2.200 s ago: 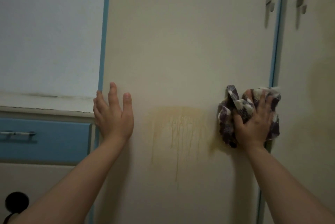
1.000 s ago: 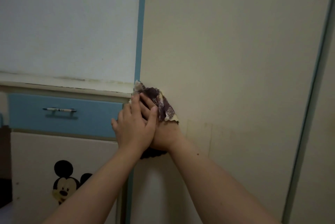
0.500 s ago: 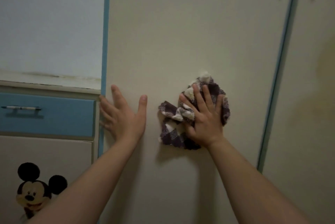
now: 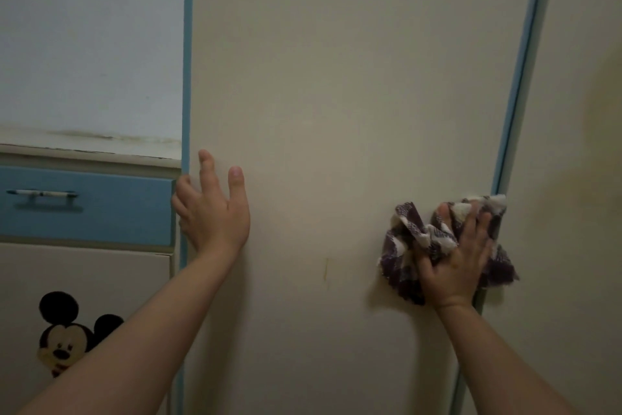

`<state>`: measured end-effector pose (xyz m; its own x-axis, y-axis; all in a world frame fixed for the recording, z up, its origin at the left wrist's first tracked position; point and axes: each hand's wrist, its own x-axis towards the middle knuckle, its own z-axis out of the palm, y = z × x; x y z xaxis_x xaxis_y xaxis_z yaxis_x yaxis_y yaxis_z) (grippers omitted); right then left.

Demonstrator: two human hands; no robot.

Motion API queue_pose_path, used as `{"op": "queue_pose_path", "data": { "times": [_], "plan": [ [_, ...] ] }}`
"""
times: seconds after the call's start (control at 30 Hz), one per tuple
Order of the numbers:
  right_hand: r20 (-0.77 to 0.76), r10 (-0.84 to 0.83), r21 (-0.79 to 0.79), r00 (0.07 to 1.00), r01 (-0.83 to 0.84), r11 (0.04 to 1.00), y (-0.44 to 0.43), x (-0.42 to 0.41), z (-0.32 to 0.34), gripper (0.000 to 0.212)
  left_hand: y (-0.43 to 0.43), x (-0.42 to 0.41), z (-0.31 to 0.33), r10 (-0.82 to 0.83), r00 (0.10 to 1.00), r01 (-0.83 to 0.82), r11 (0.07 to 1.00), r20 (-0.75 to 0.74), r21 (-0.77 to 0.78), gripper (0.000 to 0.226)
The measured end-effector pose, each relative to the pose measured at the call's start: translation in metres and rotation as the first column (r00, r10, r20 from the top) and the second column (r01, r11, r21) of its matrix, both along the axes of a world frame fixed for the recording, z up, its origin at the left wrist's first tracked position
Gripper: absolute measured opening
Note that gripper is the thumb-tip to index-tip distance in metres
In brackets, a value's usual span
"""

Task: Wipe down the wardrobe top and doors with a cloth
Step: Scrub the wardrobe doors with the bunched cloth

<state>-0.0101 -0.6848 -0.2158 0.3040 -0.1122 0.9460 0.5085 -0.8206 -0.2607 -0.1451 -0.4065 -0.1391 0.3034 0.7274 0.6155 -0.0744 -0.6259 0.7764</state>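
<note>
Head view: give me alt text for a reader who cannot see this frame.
A person's right hand presses a crumpled purple-and-white cloth against a cream wardrobe door, by its blue right edge strip. The left hand rests open on the door near its left edge. Left of the wardrobe are a blue drawer and a cartoon mouse sticker.

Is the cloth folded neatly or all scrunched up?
Scrunched up. The cloth sits in lumpy, uneven bunches under the right hand, which presses it against the wardrobe door.
</note>
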Motion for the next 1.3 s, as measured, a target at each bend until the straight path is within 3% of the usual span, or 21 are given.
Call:
{"op": "queue_pose_path", "data": {
  "times": [0.23,0.4,0.47,0.6,0.83,0.93,1.03,1.13,1.23,1.3],
  "plan": [
    [-0.105,0.006,0.000,0.994,-0.006,1.000,0.014,-0.009,-0.040,0.076,0.009,-0.013,0.000,-0.136,0.990,0.136,0.991,0.041,-0.014,0.049],
    [0.081,0.016,-0.282,0.997,0.008,0.959,0.077,-0.027,-0.044,0.083,0.016,-0.016,-0.008,-0.237,0.969,0.237,0.971,0.071,0.006,0.051],
    [0.142,0.033,-0.345,0.989,0.018,0.938,0.109,-0.035,-0.036,0.085,0.021,-0.021,-0.011,-0.311,0.946,0.310,0.950,0.093,0.019,0.059],
    [0.178,0.080,-0.451,0.981,0.009,0.892,0.159,-0.047,-0.011,0.086,0.030,-0.031,-0.015,-0.380,0.915,0.382,0.924,0.134,0.014,0.051],
    [0.236,0.258,-0.646,0.937,-0.047,0.762,0.221,-0.071,0.061,0.071,0.045,-0.037,-0.021,-0.367,0.926,0.359,0.929,0.085,0.093,0.052],
    [0.274,0.291,-0.719,0.917,-0.006,0.695,0.245,-0.074,0.086,0.066,0.050,-0.034,-0.021,-0.342,0.934,0.331,0.936,0.098,0.118,0.065],
    [0.297,0.320,-0.712,0.900,-0.014,0.702,0.260,-0.076,0.093,0.064,0.054,-0.030,-0.022,-0.241,0.970,0.231,0.960,0.044,0.157,0.077],
    [0.305,0.371,-0.688,0.877,-0.067,0.723,0.265,-0.079,0.094,0.054,0.055,-0.027,-0.026,-0.128,0.992,0.124,0.973,0.006,0.196,0.074],
    [0.241,0.369,-0.776,0.898,-0.050,0.628,0.268,-0.078,0.082,0.057,0.052,-0.026,-0.035,-0.049,0.999,0.050,0.948,-0.013,0.315,0.067],
    [0.084,0.363,-0.847,0.928,-0.126,0.517,0.270,-0.078,0.065,0.067,0.048,-0.025,-0.044,-0.024,0.996,0.053,0.933,-0.084,0.355,0.063]
  ]
}}
